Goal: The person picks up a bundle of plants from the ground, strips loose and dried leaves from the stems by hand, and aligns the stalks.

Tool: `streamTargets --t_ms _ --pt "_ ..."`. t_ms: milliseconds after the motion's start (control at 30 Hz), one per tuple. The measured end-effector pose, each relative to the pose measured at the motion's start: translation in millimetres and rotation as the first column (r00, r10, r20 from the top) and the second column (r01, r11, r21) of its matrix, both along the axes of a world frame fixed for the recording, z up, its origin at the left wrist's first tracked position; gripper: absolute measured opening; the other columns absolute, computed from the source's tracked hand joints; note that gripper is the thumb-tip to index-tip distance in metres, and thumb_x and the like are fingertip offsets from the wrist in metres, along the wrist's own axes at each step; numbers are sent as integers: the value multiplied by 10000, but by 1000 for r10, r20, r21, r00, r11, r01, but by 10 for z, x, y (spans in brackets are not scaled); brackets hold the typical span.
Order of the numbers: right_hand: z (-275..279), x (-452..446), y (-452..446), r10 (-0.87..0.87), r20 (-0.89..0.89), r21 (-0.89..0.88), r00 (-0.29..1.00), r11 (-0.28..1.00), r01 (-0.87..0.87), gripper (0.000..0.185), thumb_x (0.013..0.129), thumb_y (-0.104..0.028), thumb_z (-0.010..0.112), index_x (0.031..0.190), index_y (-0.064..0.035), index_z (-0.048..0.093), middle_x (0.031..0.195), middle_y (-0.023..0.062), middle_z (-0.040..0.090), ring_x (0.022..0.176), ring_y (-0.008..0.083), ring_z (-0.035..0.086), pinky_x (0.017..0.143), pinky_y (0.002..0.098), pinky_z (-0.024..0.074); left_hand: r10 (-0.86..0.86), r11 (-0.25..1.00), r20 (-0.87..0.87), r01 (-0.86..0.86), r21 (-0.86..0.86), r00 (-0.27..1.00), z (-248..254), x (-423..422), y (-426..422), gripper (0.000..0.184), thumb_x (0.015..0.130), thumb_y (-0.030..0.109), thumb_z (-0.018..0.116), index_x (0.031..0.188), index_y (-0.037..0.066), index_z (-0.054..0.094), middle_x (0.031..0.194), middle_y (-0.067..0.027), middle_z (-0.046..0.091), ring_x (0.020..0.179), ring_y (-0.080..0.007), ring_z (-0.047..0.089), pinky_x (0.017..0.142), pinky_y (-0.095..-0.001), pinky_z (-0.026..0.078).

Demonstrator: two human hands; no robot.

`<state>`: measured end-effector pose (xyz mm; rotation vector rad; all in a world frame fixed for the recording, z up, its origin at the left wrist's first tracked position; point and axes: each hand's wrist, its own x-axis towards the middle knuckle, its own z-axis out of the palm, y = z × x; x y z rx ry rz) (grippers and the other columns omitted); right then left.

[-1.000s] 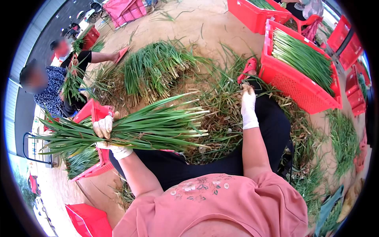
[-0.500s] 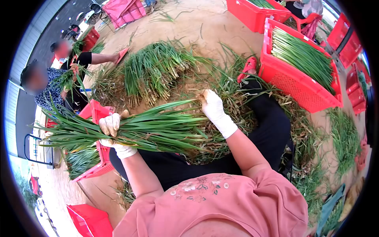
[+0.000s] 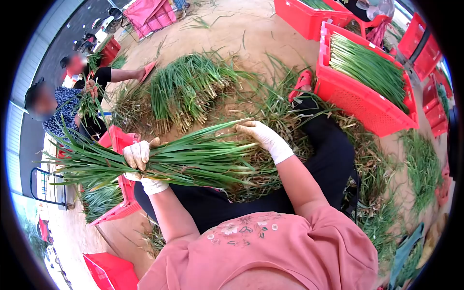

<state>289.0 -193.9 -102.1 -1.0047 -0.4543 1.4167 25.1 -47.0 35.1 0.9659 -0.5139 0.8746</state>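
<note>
My left hand (image 3: 139, 157), in a soiled white glove, is wrapped round a bunch of scallions (image 3: 203, 157). Their leaves spread to the left past the hand, and the pale stem ends point right across my lap. My right hand (image 3: 263, 137), gloved in white too, is at the stem end of the bunch, its fingers pressed together beside the tip of the uppermost stalk. Whether a stalk or a scrap lies between those fingertips is too small to tell. Beyond the bunch lies a heap of untrimmed scallions (image 3: 181, 89) with brown root ends on the ground.
A red crate (image 3: 367, 104) of neatly laid scallions stands at right, and another red crate (image 3: 128, 195) is by my left knee. Dry leaf litter (image 3: 369, 179) surrounds my legs. Two people sit at left, one in a patterned top (image 3: 63, 104). A red bin (image 3: 111, 271) stands lower left.
My right hand has turned slightly and lowered, its fingers now pointing left along the stem ends. The left hand keeps its hold on the bunch, nearly still.
</note>
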Motion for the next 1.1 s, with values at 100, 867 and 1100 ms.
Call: streamTargets --t_ms 100,867,1100 --pt "5 25 -60 -28 -62 19 998 999 29 310 788 -147 617 1049 15 573 938 97 620 834 150 585 713 287 483 -24 998 39 26 -57 999 -9 -22 -7 315 539 13 677 633 144 406 528 34 430 622 -131 434 972 -444 322" --pt "534 56 -174 89 928 -98 363 995 6 385 773 -352 567 920 -3 632 818 177 629 778 265 606 714 324 451 64 998 151 -65 6 987 -78 -359 144 343 592 50 715 659 170 401 583 72 449 669 -109 466 1037 -505 227" --pt "513 -697 138 -59 440 90 896 996 22 217 816 -140 580 944 32 611 792 76 628 687 124 547 653 250 438 -74 990 62 66 124 995 -98 -101 138 200 534 32 715 682 74 586 616 -50 592 726 -210 572 984 -547 281"
